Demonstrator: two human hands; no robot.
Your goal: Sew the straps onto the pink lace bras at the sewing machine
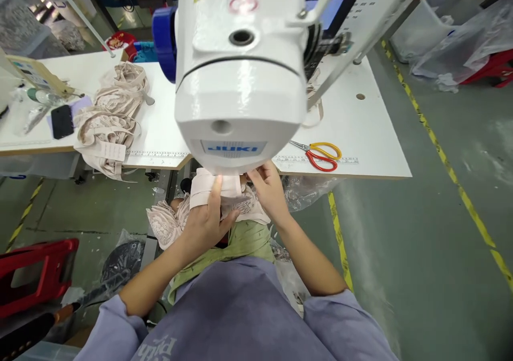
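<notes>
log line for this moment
left hand: grips beige lace garment | right hand: pinches its edge | above: sewing machine | table: scissors

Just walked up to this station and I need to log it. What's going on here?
A person sits at a white sewing machine. Both hands hold a beige lace piece just below the machine's head. The left hand grips it with the thumb laid over its plain band, and the right hand pinches its edge with the fingers. A pile of beige pieces lies on the table at the left, and scissors lie at the right.
</notes>
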